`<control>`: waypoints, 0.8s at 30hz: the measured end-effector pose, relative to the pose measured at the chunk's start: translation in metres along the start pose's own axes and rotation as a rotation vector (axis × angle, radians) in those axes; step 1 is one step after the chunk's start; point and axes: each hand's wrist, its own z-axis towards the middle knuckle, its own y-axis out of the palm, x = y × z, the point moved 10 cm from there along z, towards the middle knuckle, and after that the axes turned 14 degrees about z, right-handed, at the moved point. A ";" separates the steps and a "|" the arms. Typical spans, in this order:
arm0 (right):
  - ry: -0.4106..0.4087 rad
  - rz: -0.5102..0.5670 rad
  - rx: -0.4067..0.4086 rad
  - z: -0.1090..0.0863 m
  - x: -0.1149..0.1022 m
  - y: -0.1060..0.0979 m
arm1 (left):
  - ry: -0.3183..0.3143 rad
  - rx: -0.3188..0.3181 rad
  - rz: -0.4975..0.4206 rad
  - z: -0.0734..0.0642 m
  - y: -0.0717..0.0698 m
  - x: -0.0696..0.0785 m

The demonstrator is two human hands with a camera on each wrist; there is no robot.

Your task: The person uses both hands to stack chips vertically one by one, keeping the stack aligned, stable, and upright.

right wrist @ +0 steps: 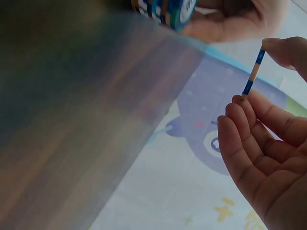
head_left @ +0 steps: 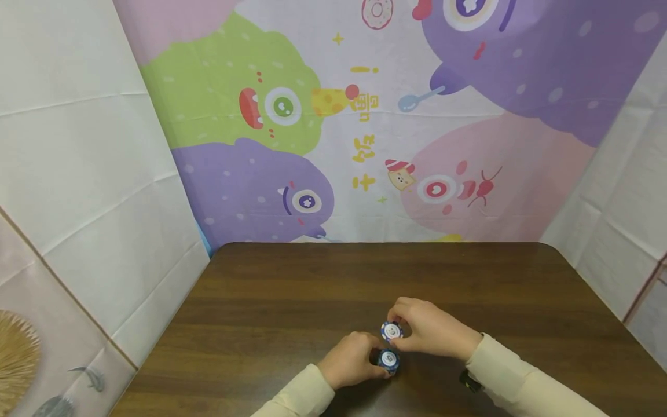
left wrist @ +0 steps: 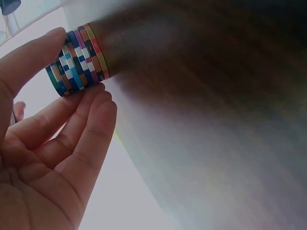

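A stack of poker chips [left wrist: 79,60] in mixed colours stands on the table, its top chip [head_left: 388,359] dark with a white centre. My left hand [head_left: 350,360] grips the stack from the left, thumb on the near side and fingers round the far side. A single blue-and-white poker chip [head_left: 392,330] is pinched edgewise between the thumb and fingers of my right hand [head_left: 431,328]. That chip is above and just beyond the stack in the head view. In the right wrist view the chip [right wrist: 254,73] shows edge-on, apart from the stack [right wrist: 165,10].
The brown wooden table [head_left: 292,289] reaches back to a cartoon-printed cloth [head_left: 375,133]. Pale cloth panels [head_left: 94,127] hang at the left and right sides. A dark band [head_left: 471,381] sits at the right sleeve's cuff.
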 end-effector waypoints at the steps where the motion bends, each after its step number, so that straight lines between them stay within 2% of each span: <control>1: 0.002 0.010 -0.006 -0.002 0.000 0.002 | 0.001 0.002 0.007 0.000 0.000 0.000; 14: -0.031 0.053 -0.017 -0.014 0.002 0.029 | -0.035 -0.020 0.023 -0.003 -0.003 0.000; 24: -0.035 0.054 -0.025 -0.014 0.003 0.037 | -0.005 0.029 0.032 -0.002 -0.007 0.003</control>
